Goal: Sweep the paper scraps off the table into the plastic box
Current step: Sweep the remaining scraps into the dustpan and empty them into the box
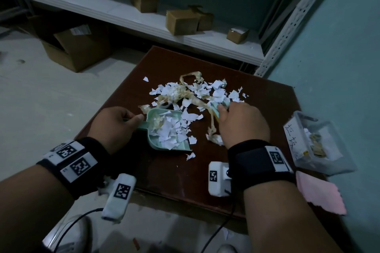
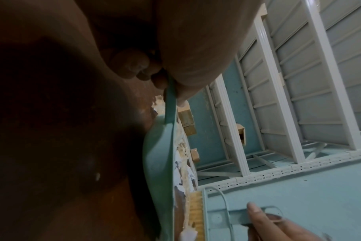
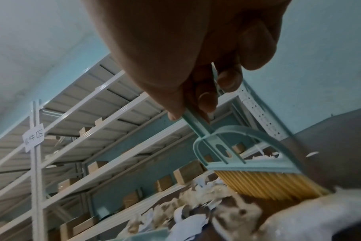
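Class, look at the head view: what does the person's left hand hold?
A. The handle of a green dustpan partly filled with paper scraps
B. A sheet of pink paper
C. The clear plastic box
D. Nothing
A: the left hand grips the handle of the dustpan, which holds white paper scraps, while the plastic box sits untouched at the table's right edge.

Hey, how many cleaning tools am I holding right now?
2. The dustpan is in the left hand, already holding scraps; the brush is in the right hand. No others show.
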Tool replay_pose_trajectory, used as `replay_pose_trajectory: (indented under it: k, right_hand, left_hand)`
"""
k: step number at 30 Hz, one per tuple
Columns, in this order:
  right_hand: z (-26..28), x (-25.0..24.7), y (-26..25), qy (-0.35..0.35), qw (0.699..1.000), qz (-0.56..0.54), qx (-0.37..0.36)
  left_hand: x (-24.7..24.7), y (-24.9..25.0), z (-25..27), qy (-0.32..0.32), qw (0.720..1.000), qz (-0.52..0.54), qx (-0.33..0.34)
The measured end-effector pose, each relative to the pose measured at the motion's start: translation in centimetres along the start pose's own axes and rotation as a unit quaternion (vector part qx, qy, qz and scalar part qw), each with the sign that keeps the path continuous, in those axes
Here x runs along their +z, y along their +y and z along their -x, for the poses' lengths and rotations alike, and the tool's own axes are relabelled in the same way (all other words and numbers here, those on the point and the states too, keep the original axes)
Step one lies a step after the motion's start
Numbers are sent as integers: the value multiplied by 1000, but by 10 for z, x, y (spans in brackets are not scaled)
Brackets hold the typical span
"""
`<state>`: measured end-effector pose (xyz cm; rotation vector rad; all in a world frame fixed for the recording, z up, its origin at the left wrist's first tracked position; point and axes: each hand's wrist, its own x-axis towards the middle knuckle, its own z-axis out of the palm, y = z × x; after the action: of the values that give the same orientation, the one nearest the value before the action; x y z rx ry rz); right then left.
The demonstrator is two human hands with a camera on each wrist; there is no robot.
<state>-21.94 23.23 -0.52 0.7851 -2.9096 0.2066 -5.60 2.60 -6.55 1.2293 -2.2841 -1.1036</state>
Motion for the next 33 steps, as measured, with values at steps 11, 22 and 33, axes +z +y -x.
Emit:
replay_pose_trajectory:
  k: [11, 22, 33]
  right_hand:
    - [7, 2, -23, 10, 987, -148, -58]
    - [6, -40, 47, 127, 953, -275, -2]
    - [28, -83, 122, 220, 904, -359, 75]
  left_hand:
    - [18, 3, 1, -5, 997, 79, -21]
    - [39, 39, 25, 20, 974, 227, -3]
    - [73, 119, 38, -2, 970, 225, 93]
